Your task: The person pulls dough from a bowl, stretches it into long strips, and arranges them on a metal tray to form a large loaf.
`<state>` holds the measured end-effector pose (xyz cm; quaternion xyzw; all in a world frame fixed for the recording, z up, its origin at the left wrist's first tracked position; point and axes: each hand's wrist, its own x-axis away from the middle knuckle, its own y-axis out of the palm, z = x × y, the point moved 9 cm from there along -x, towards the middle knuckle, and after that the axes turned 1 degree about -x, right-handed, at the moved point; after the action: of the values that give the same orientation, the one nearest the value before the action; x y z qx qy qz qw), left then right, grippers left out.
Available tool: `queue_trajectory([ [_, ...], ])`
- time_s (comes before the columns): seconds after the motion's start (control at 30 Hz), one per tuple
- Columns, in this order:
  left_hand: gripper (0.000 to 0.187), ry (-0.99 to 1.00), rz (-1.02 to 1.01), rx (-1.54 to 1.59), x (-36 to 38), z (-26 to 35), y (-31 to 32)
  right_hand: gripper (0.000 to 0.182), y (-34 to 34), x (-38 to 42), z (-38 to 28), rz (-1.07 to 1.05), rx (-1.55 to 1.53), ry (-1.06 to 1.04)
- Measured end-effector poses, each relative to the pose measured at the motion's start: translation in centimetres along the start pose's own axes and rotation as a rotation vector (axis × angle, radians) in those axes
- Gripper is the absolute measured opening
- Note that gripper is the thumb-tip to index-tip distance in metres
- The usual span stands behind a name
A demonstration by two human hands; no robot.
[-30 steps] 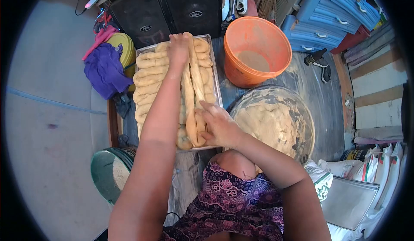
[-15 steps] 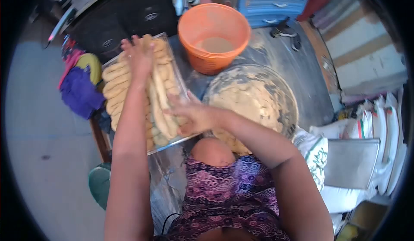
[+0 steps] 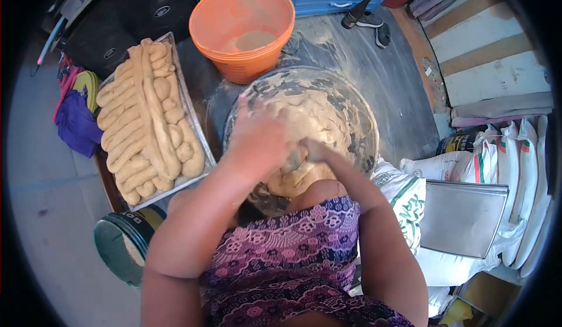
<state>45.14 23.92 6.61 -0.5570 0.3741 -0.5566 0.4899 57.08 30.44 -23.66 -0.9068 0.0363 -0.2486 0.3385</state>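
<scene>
A wide round basin (image 3: 367,110) holds a mass of pale dough (image 3: 316,113) and stands in front of me. Over the basin's left side, my left hand (image 3: 260,134) is spread and somewhat blurred, with nothing visible in it. My right hand (image 3: 304,151) is closed at the dough near the basin's front, partly hidden behind my left hand; what it grips is hard to make out. To the left, a metal tray (image 3: 196,125) bears rows of dough strips (image 3: 126,125), with long strips lying across them.
An orange bucket (image 3: 234,58) stands behind the basin. A green bucket (image 3: 120,248) is at lower left, purple cloth (image 3: 76,122) beside the tray. White sacks (image 3: 404,195) and a metal sheet (image 3: 462,219) are at right. A dark bottle (image 3: 355,14) and shoes (image 3: 382,34) lie farther back.
Both hands have left the dough strips on the tray and moved right to the basin. The long strips now lie released across the rows. The view has shifted.
</scene>
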Motion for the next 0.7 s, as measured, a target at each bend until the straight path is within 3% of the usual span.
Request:
queue_trajectory([
  [0.03, 0.063, 0.003, -0.012, 0.007, -0.5, -1.0, 0.9, 0.053, 4.0, 1.4, 1.5, 0.125, 0.185, 0.003],
  [0.07, 0.062, 0.010, -0.258, 0.000, -0.7, -2.0, 3.6, 0.049, 7.0, 3.0, 2.2, 0.242, 0.372, 0.001],
  [0.1, 0.062, 0.019, -0.503, -0.005, -0.5, -2.5, 6.0, 0.049, 8.6, 4.1, 2.4, 0.224, 0.367, 0.002],
  [0.13, 0.062, 0.016, -0.519, 0.009, -0.7, -2.4, 6.4, 0.046, 8.7, 5.6, 1.9, 0.309, 0.343, 0.005],
  [0.2, 0.062, 0.033, -0.246, 0.028, -1.7, -1.7, 4.6, 0.043, 8.5, 7.3, 2.3, 0.373, 0.306, 0.004],
  [0.27, 0.063, 0.088, -0.168, 0.049, -2.7, -0.5, 4.8, 0.036, 7.0, 7.2, 3.3, 0.290, -0.180, -0.094],
  [0.3, 0.063, 0.121, -0.142, 0.071, -3.0, 0.1, 4.9, 0.029, 5.0, 7.7, 3.3, 0.498, -0.368, -0.128],
  [0.33, 0.063, 0.156, -0.115, 0.090, -3.5, 0.6, 4.7, 0.029, 3.8, 7.4, 3.0, 0.497, -0.369, -0.129],
  [0.4, 0.066, 0.171, -0.183, 0.102, -4.5, 1.5, 4.7, 0.020, 1.7, 6.8, 4.2, 0.420, -0.927, 0.105],
  [0.57, 0.078, 0.351, -0.243, 0.352, -6.3, 3.9, 6.3, 0.020, -8.0, 8.0, -5.6, 0.319, -1.011, -0.049],
  [0.63, 0.085, 0.539, -0.427, 0.864, -6.2, 6.6, 6.8, 0.022, -10.8, 8.8, -9.6, 0.251, -1.001, -0.137],
  [0.67, 0.085, 0.543, -0.429, 0.866, -6.6, 7.0, 6.7, 0.022, -11.5, 8.9, -9.6, 0.254, -1.001, -0.132],
  [0.7, 0.083, 0.460, -0.371, 0.898, -7.6, 6.7, 6.3, 0.025, -13.7, 9.3, -9.5, 0.384, -1.007, -0.251],
])
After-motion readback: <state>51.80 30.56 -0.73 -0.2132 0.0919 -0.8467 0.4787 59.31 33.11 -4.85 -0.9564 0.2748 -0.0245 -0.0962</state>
